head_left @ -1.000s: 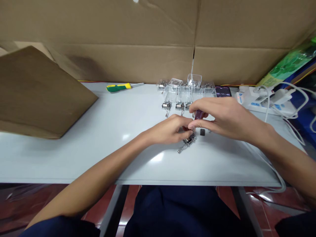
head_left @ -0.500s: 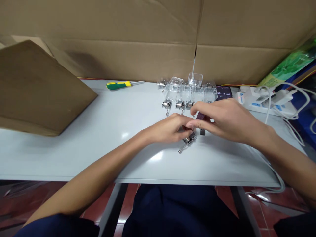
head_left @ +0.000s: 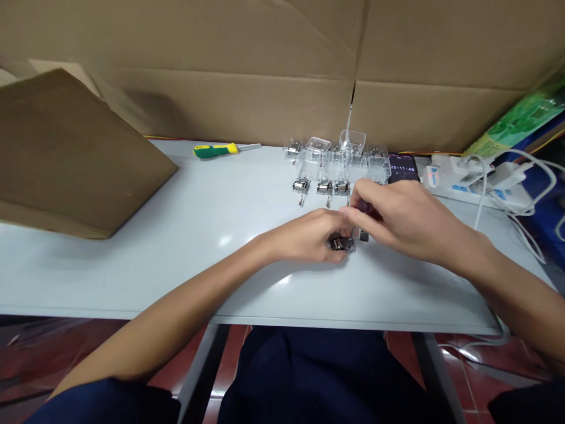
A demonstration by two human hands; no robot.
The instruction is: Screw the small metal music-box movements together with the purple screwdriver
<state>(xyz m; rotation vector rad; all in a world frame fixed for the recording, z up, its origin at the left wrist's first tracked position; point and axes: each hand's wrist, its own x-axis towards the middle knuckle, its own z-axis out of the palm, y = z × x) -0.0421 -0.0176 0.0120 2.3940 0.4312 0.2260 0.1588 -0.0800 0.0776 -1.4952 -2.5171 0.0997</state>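
My left hand [head_left: 315,234] is closed around a small hand-crank music box movement [head_left: 342,244], its fingers curled over the near and far sides at the tabletop. Above it, my right hand [head_left: 397,215] pinches a thin tool with a dark purple handle, mostly hidden by the fingers. The tool's slim metal shaft [head_left: 352,231] points down at the movement's right end. A small metal part [head_left: 364,235] shows just under the right hand. Behind the hands stand several similar crank movements, among them one at the left [head_left: 301,186] and one in the middle [head_left: 324,187].
Clear plastic boxes [head_left: 356,168] cluster at the back of the white table [head_left: 185,253]. A phone [head_left: 403,168] showing a timer and a power strip [head_left: 481,185] with cables are to the right. A green-yellow screwdriver [head_left: 216,151] lies at the back; a cardboard box [head_left: 88,165] is left.
My left fingers have wrapped further round the movement, whose crank no longer shows. The right hand has tilted, and the tool's shaft is now visible at the movement.
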